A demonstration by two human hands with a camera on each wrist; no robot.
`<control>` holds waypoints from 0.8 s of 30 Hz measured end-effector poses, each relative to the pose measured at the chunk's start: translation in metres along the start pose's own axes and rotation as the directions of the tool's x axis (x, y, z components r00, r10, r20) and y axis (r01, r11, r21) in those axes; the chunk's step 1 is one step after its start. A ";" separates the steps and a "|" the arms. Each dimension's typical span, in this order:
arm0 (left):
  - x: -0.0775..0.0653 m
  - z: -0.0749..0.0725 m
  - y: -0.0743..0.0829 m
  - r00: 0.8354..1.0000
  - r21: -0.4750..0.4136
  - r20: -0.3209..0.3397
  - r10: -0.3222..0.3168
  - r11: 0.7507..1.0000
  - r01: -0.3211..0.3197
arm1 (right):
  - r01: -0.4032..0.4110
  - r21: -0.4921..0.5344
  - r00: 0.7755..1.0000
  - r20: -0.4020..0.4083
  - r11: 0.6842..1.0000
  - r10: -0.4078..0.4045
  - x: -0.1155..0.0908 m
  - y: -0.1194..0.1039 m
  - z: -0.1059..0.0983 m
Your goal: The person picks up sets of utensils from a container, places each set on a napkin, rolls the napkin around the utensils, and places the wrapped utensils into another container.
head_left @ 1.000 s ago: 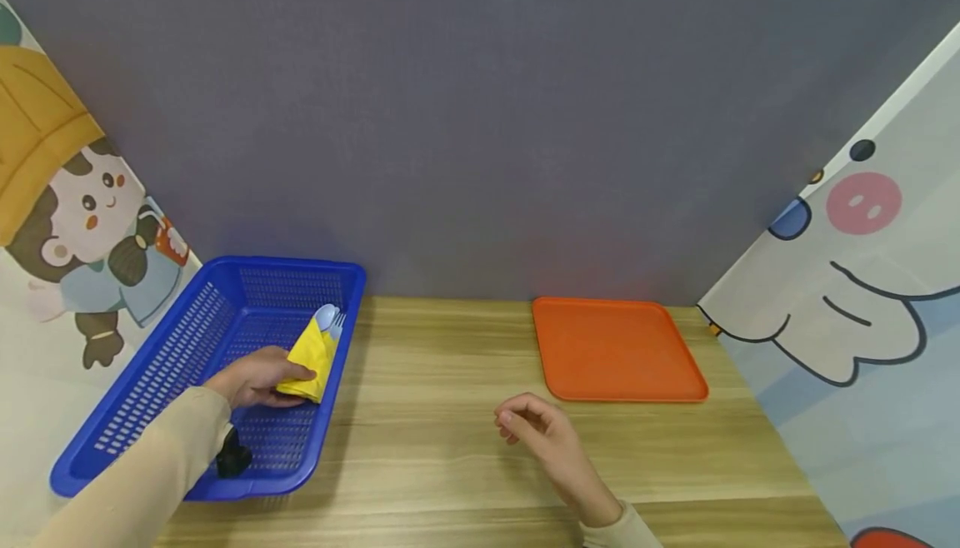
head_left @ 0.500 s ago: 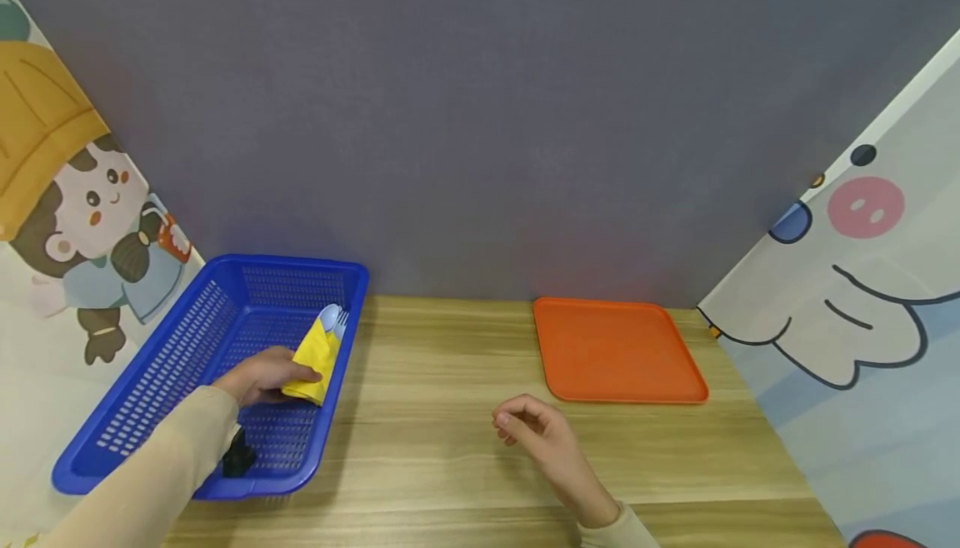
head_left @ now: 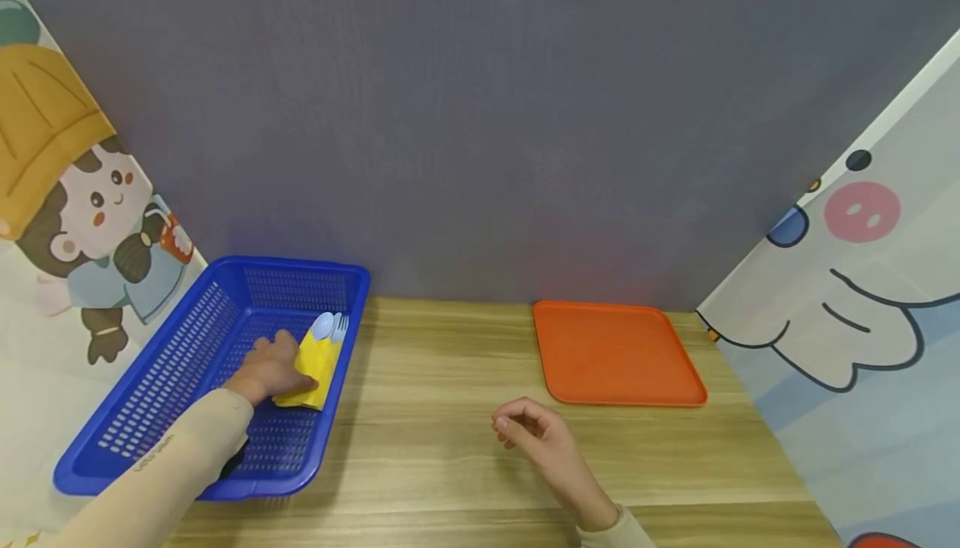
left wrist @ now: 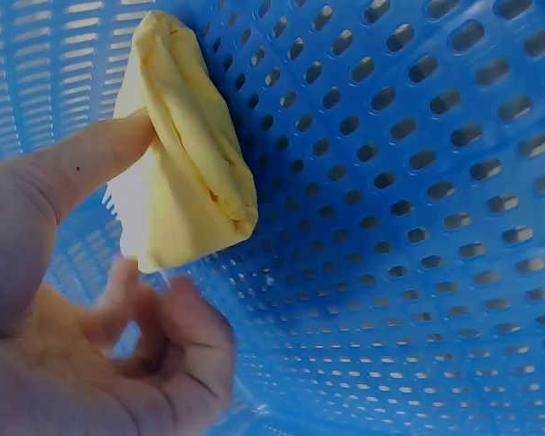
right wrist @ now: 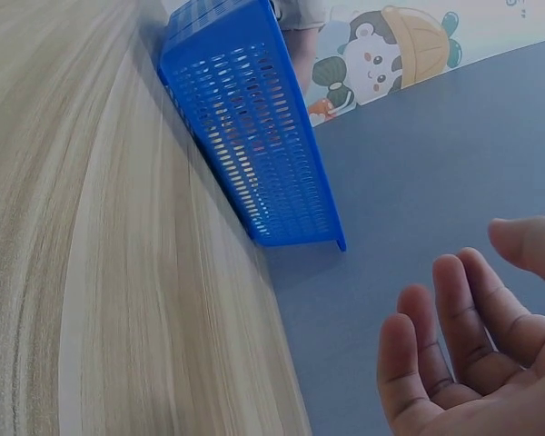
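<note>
A folded yellow napkin (head_left: 318, 363) with a pale blue spoon (head_left: 322, 326) and fork (head_left: 341, 327) sticking out of its far end lies inside the blue basket (head_left: 362, 298), along the right wall. My left hand (head_left: 272, 366) reaches into the basket. In the left wrist view its thumb (left wrist: 104, 156) touches the napkin's side, while the other fingers (left wrist: 200, 350) curl loosely below the bundle. Over the table, my right hand (head_left: 542, 444) holds nothing; the right wrist view shows its fingers (right wrist: 454, 318) relaxed and spread.
An orange tray (head_left: 618, 355) lies flat at the back right of the wooden table (head_left: 442, 415). A grey panel (head_left: 480, 132) rises behind it. Printed cartoon sheets stand at the left and right sides.
The left hand's fingers have loosened from the napkin and lifted, with the thumb still at it. The bundle sits slightly lower against the basket wall. The right hand stays put.
</note>
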State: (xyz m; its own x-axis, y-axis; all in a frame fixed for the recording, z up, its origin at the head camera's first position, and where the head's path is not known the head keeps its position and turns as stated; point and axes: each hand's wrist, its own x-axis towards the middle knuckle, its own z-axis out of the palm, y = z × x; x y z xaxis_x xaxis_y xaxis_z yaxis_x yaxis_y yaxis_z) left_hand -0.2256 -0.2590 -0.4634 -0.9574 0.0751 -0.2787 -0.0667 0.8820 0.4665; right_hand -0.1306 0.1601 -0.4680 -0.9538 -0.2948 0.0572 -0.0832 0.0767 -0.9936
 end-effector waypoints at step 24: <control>-0.012 -0.009 0.009 0.984 0.004 0.063 0.167 0.986 -0.167 | 0.058 -0.023 0.998 0.018 0.998 -0.057 0.001 0.003 0.001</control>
State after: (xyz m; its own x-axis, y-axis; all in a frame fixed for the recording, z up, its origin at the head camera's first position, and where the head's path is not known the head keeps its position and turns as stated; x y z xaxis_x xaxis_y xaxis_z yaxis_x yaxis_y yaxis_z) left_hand -0.2171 -0.2558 -0.4487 -0.9354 0.2505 -0.2496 0.0957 0.8588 0.5032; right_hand -0.1317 0.1590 -0.4709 -0.9423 -0.3155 0.1124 -0.1448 0.0814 -0.9861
